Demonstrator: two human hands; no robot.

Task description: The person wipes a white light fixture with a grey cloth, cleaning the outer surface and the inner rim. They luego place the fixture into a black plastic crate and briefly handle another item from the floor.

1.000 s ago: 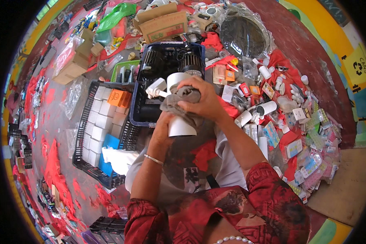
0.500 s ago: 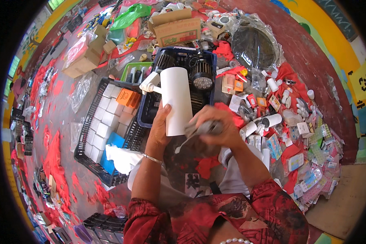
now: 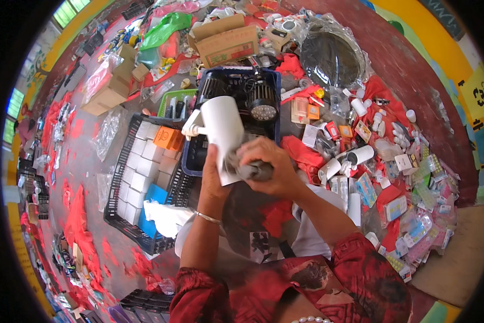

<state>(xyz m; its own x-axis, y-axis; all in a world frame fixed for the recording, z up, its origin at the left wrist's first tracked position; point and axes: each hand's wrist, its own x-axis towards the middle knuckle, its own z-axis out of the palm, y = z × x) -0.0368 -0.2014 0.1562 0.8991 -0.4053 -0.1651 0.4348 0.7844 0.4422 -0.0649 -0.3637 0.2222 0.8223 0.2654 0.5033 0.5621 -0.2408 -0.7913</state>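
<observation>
A white cylindrical track light (image 3: 221,121) with a side bracket is tilted in front of me. My left hand (image 3: 214,175) is closed round its lower left side. My right hand (image 3: 274,167) grips a crumpled grey rag (image 3: 255,170) and presses it against the light's lower right side, blurred by motion. Just beyond stands a dark blue crate (image 3: 278,91). Black spotlights (image 3: 262,105) lie in it, one with its lens facing me. The held light hides part of that crate.
Left of the crate, a black plastic basket (image 3: 111,207) holds several white boxes and an orange box (image 3: 167,138). A green tray (image 3: 164,102) stands behind it. Cardboard boxes (image 3: 228,48) are farther off. Packages, white lamps (image 3: 360,155) and red scraps litter the right side.
The white light has tipped, its top swinging left and its surface foreshortened. My right hand and the rag have moved left and slightly down onto the light's lower part.
</observation>
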